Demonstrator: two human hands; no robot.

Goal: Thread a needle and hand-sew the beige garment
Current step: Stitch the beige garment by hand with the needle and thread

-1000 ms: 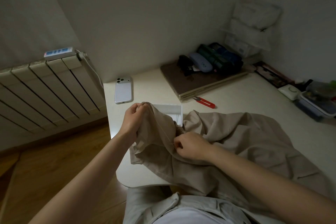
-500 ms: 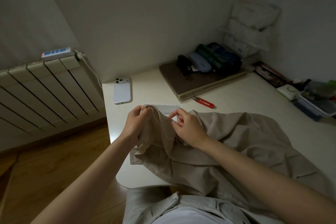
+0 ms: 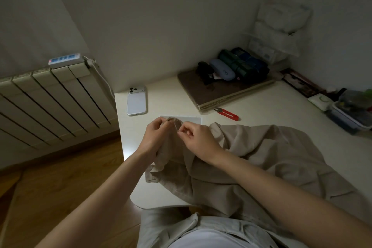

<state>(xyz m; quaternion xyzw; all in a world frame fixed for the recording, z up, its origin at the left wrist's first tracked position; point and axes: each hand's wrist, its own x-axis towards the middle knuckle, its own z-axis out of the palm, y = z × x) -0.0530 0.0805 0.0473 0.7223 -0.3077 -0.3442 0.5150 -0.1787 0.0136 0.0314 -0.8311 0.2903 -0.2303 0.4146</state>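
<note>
Shirt front (image 3: pixel 181 231): pale collared shirt on the person's torso, nearest the camera, below both forearms.
Beige cloth garment (image 3: pixel 261 157): crumpled and spread over the near edge of the table, from under both hands out to the right of the right hand; one fold is lifted up between the hands.
Left hand (image 3: pixel 155 137): fingers curled, gripping the raised, bunched fold of the garment.
Right hand (image 3: pixel 198 141): thumb and forefinger pressed together in a pinch at the top of the same fold, just beside the left hand's fingertips; remaining fingers curled.
Needle and thread: too small and dim to make out; it cannot be told whether the right hand's pinch contains them.
White table (image 3: pixel 271 110): smooth rounded-corner top beneath both hands.
White flat card (image 3: pixel 193 120): rectangular, lying just beyond the fingertips, partly hidden by them.
White smartphone (image 3: pixel 136 101): face down, beyond and left of the left hand.
Red-handled thread snips (image 3: pixel 228 113): beyond and right of the right hand, beside the board stack.
Brown flat board stack (image 3: pixel 217 94): farther beyond the right hand, carrying a pale blue oval case (image 3: pixel 222 69) and dark fabric rolls (image 3: pixel 243 64).
Clear plastic lidded box (image 3: pixel 354 112): far right of the right hand.
Cream ribbed radiator (image 3: pixel 50 102): far left of the left hand, with a white power strip (image 3: pixel 65 59) on top.
</note>
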